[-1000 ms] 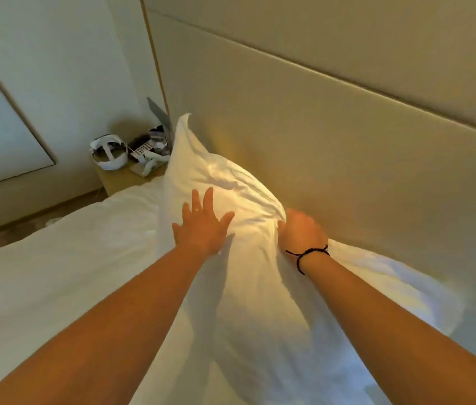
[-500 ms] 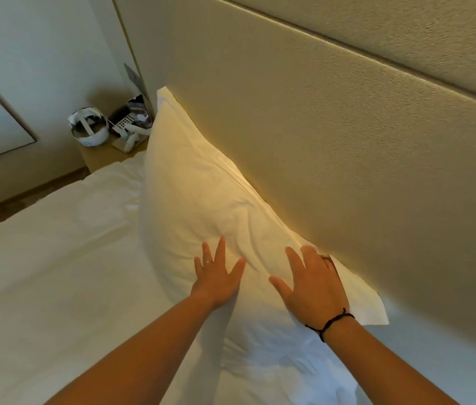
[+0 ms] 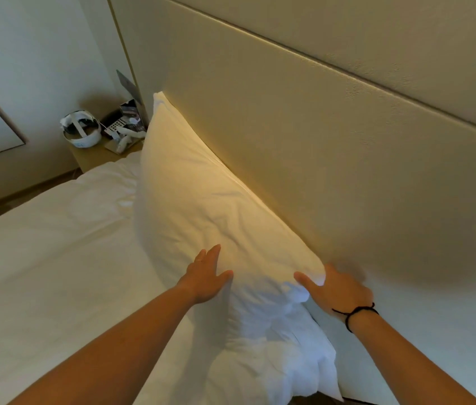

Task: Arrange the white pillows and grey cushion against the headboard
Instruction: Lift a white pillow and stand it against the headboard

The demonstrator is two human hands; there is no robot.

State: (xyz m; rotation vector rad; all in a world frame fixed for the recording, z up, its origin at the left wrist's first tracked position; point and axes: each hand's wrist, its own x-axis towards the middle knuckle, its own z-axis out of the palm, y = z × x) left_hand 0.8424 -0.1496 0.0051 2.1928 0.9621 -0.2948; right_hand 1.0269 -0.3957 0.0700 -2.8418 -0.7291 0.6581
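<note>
The left hand (image 3: 206, 280) lies flat, fingers straight, on the front of the white pillow (image 3: 201, 217). The right hand (image 3: 337, 290) grips the pillow's upper near corner, thumb in front and fingers behind. The pillow stands on the bed (image 3: 41, 258), leaning against the headboard (image 3: 304, 141).
</note>
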